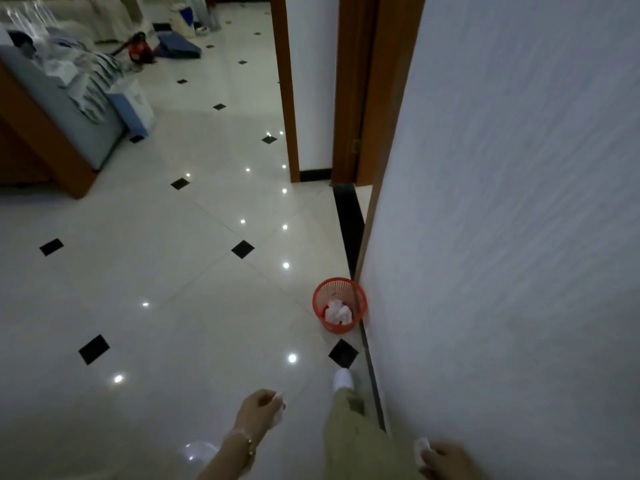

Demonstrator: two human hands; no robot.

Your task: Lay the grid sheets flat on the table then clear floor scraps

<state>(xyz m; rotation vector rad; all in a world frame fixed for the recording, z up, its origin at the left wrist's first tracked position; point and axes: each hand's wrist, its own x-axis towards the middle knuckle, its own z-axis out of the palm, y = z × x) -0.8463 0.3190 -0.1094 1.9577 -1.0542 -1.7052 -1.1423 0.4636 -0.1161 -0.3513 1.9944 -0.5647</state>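
My left hand (258, 410) is at the bottom centre, closed around white paper scraps (278, 415) that poke out between the fingers. My right hand (448, 460) is at the bottom right by the wall, closed on another white scrap (421, 450). An orange mesh waste basket (320, 301) stands on the floor ahead against the wall's corner, with crumpled white paper (338, 312) inside. Both hands are well short of the basket. At the far left, a table (65, 109) carries a heap of sheets (88, 77), blurred.
Glossy white floor tiles (156, 271) with black diamond insets stretch ahead. A white wall (502, 202) runs along my right. Wooden door frames (285, 98) stand beyond the basket. My leg and white shoe (343, 379) step forward. A red object (140, 50) and blue bag (178, 46) lie far back.
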